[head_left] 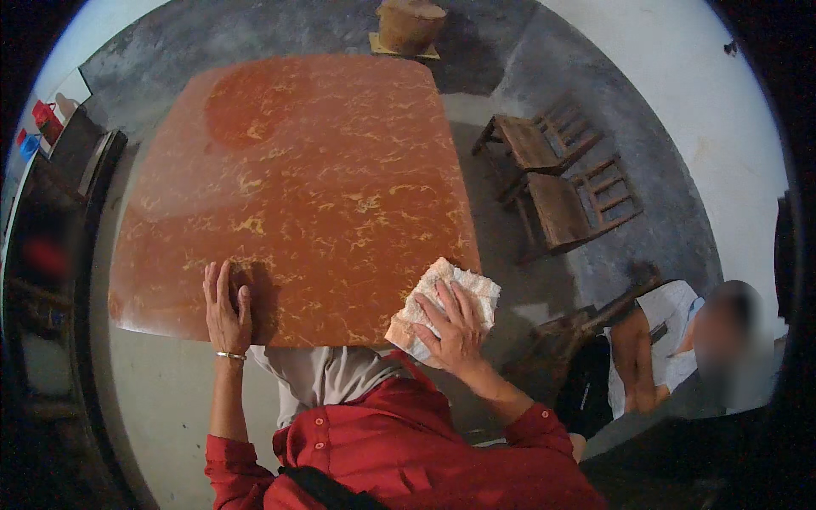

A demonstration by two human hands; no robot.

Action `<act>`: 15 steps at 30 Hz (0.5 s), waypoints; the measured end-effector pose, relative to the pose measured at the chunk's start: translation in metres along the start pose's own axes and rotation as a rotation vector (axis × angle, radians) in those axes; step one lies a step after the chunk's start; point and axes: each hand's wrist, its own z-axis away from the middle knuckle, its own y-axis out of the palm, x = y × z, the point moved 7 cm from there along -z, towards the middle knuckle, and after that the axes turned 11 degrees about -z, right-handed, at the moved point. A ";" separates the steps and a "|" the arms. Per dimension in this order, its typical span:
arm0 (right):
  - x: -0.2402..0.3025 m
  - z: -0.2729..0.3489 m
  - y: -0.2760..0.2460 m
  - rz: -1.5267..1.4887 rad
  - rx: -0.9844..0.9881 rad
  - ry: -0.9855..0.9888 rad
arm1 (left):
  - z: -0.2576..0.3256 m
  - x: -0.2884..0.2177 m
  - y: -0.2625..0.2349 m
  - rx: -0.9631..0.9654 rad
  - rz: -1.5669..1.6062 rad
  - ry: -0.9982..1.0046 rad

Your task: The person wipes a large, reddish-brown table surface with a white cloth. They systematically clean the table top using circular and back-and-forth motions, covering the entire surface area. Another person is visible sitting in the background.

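Observation:
A glossy red-brown marbled table (297, 178) fills the middle of the view. My left hand (226, 308) lies flat on its near edge, fingers together, holding nothing; a thin bracelet circles the wrist. My right hand (456, 325) presses down on a folded whitish cloth (446, 293) at the table's near right corner, fingers spread over it. Part of the cloth hangs over the edge. My red sleeves come in from the bottom.
Two wooden chairs (557, 183) stand to the right of the table. A person (680, 348) sits low at the right. A round wooden stump (410, 25) is beyond the far edge. A dark shelf (51, 195) with small containers lines the left.

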 end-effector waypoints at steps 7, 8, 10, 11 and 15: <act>-0.026 -0.003 -0.012 0.101 0.011 0.143 | -0.001 -0.007 0.000 0.019 0.008 -0.015; -0.010 -0.007 -0.004 0.088 -0.003 0.095 | -0.002 -0.008 -0.001 0.012 0.006 -0.021; 0.024 -0.017 0.019 0.063 -0.003 -0.004 | 0.001 -0.006 -0.001 -0.001 -0.011 -0.009; 0.041 -0.025 0.035 0.050 0.008 -0.038 | 0.001 -0.001 0.001 -0.014 -0.026 0.005; 0.090 -0.064 0.071 -0.069 0.040 -0.063 | 0.001 -0.008 -0.007 0.054 0.120 0.029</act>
